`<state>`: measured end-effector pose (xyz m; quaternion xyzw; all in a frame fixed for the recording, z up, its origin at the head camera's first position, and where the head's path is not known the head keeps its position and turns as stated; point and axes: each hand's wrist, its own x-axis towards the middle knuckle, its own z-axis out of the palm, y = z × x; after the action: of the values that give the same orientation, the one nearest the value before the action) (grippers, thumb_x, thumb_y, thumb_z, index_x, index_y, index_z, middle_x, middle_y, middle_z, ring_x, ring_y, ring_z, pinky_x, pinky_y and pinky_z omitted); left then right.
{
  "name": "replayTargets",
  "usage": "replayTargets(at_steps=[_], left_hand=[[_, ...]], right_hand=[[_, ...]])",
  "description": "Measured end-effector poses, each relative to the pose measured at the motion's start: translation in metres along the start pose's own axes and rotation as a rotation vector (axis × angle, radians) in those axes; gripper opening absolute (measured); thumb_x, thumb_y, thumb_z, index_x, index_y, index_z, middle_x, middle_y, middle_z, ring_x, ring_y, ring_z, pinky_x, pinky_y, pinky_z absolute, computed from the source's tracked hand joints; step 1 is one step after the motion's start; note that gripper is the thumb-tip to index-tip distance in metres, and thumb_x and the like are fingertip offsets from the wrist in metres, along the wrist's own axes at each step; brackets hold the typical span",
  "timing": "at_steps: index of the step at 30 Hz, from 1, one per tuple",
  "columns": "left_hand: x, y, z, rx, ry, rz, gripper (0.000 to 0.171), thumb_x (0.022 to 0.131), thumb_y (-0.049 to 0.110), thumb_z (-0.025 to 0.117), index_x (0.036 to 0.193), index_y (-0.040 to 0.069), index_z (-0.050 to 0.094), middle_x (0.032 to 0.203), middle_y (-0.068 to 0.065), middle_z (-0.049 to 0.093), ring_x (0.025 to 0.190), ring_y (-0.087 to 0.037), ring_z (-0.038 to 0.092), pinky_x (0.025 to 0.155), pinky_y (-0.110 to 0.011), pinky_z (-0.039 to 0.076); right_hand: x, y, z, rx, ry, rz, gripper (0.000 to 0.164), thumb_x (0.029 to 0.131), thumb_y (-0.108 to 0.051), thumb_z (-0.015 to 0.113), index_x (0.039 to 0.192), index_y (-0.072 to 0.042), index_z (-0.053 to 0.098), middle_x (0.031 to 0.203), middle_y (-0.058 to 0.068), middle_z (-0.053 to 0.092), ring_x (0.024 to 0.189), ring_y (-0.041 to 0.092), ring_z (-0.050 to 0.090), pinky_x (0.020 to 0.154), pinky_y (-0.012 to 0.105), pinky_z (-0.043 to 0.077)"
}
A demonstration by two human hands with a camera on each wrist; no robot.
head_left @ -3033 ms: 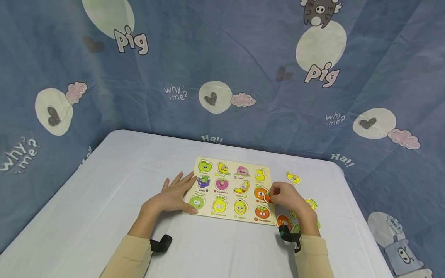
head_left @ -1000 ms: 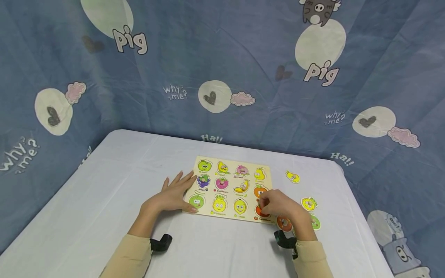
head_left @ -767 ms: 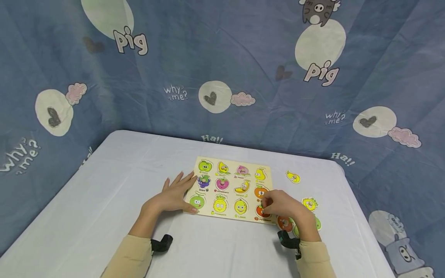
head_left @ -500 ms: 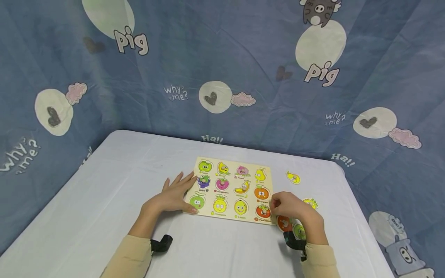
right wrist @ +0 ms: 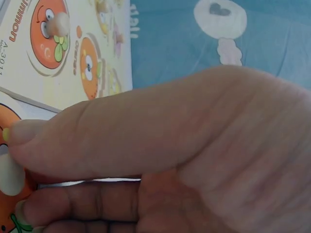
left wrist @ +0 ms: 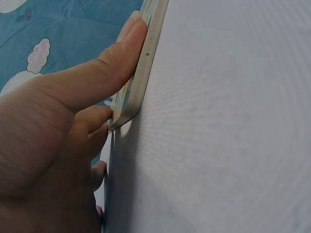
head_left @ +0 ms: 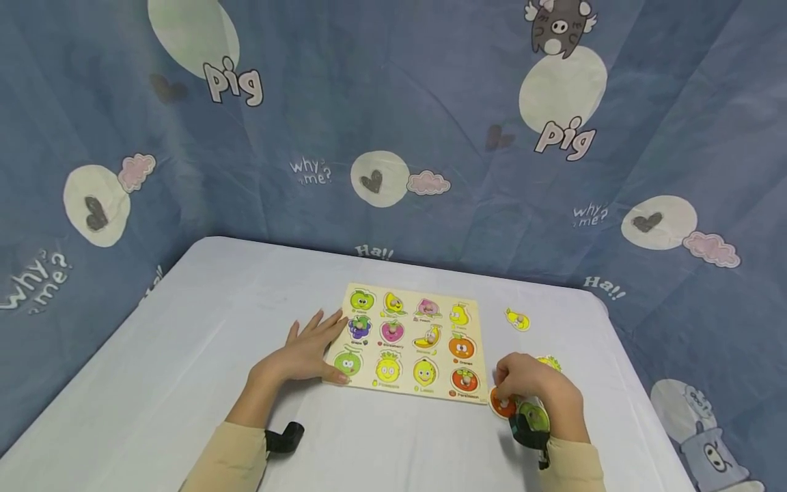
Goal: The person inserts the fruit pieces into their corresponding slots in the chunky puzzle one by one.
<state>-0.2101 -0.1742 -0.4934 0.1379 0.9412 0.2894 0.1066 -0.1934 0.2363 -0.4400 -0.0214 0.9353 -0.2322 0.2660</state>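
My left hand (head_left: pixel 307 354) rests with spread fingers on the left edge of a wooden fruit puzzle board (head_left: pixel 407 359); its thumb (left wrist: pixel 114 68) lies along the near edge in the left wrist view. A persimmon piece (head_left: pixel 465 381) with a knob sits in the bottom right slot. Just right of the board, my right hand (head_left: pixel 537 383) pinches at an orange puzzle piece (head_left: pixel 501 406) lying on the cloth. In the right wrist view, the thumb (right wrist: pixel 58 141) and curled fingers are on either side of the pale knob (right wrist: pixel 10 177) of that piece.
A green round piece (head_left: pixel 533 415) lies partly under the right wrist's black camera (head_left: pixel 529 433). Behind the right hand a yellow leafy-topped piece (head_left: pixel 549 361) shows in part. A pear piece (head_left: pixel 518 320) lies farther back on the white tablecloth (head_left: pixel 277 273).
My right hand carried the persimmon piece down into its slot and let go of it. It then moved right and nearer, to the orange piece. The left hand stayed put.
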Motion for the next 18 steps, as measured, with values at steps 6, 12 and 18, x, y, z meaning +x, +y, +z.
replayTargets(at_steps=[6,12,18], left_hand=[[-0.0007,-0.0002,-0.0003,0.001,-0.005,-0.003,0.125,0.057,0.059,0.087,0.157,0.011,0.029,0.168,-0.007,0.016,0.155,-0.042,0.001,0.116,-0.073,-0.007],[-0.0016,-0.0004,0.0005,0.011,-0.005,-0.003,0.126,0.056,0.06,0.087,0.157,0.012,0.029,0.168,-0.007,0.016,0.155,-0.043,0.002,0.116,-0.074,-0.006],[-0.0015,-0.001,0.0015,0.018,-0.006,-0.004,0.126,0.056,0.061,0.086,0.157,0.013,0.029,0.168,-0.007,0.016,0.155,-0.042,0.002,0.116,-0.073,-0.006]], right_hand=[[-0.0046,-0.0003,0.0011,0.008,-0.006,0.043,0.009,0.075,-0.005,0.074,0.075,-0.006,0.065,0.068,0.007,0.063,0.058,0.018,0.053,0.053,0.029,0.043],[-0.0058,-0.0032,0.0025,-0.007,-0.006,0.061,0.009,0.075,-0.004,0.075,0.078,-0.006,0.067,0.072,0.008,0.065,0.059,0.019,0.056,0.053,0.029,0.047],[-0.0075,-0.006,0.0033,-0.027,-0.002,0.068,0.01,0.074,-0.002,0.074,0.08,-0.006,0.067,0.072,0.008,0.065,0.059,0.02,0.058,0.054,0.03,0.05]])
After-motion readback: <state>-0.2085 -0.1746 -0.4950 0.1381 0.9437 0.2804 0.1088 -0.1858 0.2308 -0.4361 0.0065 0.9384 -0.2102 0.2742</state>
